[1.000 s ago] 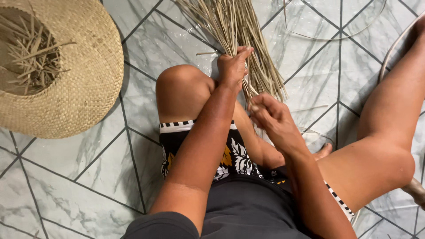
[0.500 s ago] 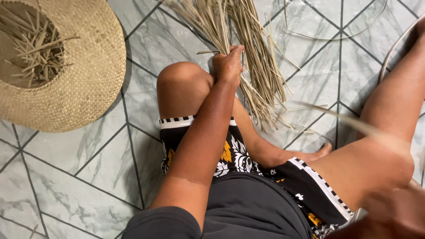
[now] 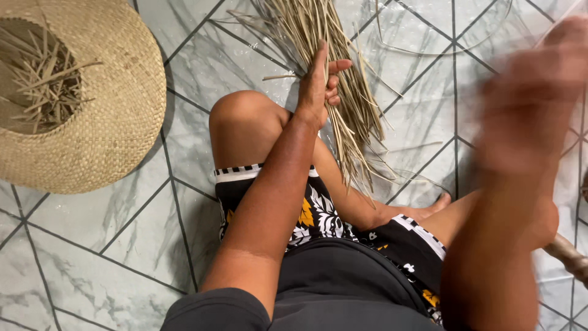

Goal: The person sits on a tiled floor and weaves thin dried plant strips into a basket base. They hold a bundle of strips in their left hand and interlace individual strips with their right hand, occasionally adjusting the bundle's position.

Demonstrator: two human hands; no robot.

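Note:
I sit on the floor with my knees bent. My left hand [image 3: 318, 83] reaches past my left knee and grips a bundle of dried, pale straw-like leaf strips [image 3: 358, 125] that fans out over the tiles. Its fingers curl around the strips, and the index finger sticks out. My right hand [image 3: 530, 92] is raised at the right and is a blur of motion. Whether it holds a strip cannot be made out.
A wide woven straw hat [image 3: 122, 110] lies upside down at the left, with several short strip pieces [image 3: 37, 79] in its crown. The floor is grey marbled tile [image 3: 110, 233]. A thin curved strip [image 3: 441, 52] lies at the top right. A wooden piece [image 3: 566, 254] shows by my right leg.
My right hand left the bundle, swung down to the lower right, then rose high at the right. My left hand stayed on the bundle.

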